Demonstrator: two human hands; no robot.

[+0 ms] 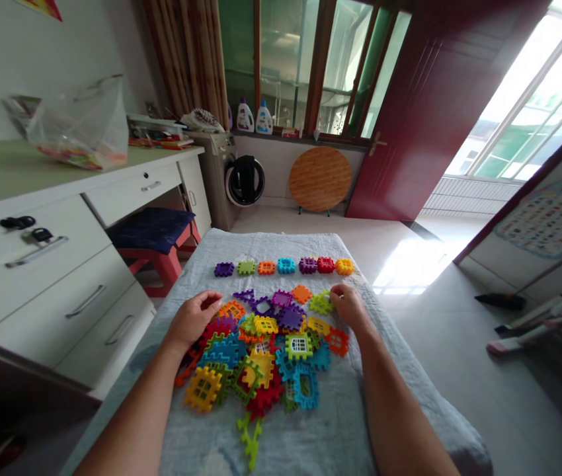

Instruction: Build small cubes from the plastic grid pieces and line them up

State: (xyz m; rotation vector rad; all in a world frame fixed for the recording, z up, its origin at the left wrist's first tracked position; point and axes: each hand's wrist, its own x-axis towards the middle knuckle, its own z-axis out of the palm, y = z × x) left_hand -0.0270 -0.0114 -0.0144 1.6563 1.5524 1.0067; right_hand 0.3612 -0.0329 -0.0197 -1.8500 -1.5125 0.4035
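Note:
A heap of colourful plastic interlocking blocks (261,362), flat pieces with toothed edges, lies on a cloth-covered table (330,436). My left hand (196,320) is at the heap's left edge, beside an orange block (232,309); its fingers are loosely bent, with a gap between thumb and fingers and nothing seen in them. On the other side, my right hand (350,307) pinches the edge of a light green block (321,303). Behind the heap runs a row of several small box-shaped blocks, from a dark purple one (223,269) to a yellow one (344,266).
To the left stands a white desk (147,188) with a plastic bag (85,129) on top and a stool (155,231) under it. A washing machine (221,172), a round wooden board (319,178) and a red door (424,106) are at the back.

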